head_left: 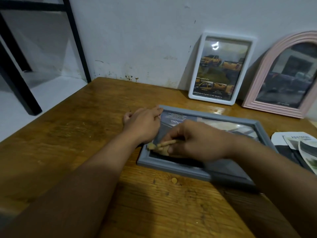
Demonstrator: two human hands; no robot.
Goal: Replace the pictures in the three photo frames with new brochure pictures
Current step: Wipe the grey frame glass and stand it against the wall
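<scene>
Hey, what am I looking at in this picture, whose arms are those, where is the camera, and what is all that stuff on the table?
There is no machine here. A person wears a camera on their head, so the single picture looks forward and down along their own two bare arms.

On the wooden table a grey photo frame lies flat. The left hand rests at the frame's far left corner. The right hand is over the glass, its fingers curled round a small tan object that is too blurred to identify.

Against the wall lean a white frame showing a brochure picture of pickup trucks and a pink arched frame. Cut brochure scraps lie at the right edge.
</scene>
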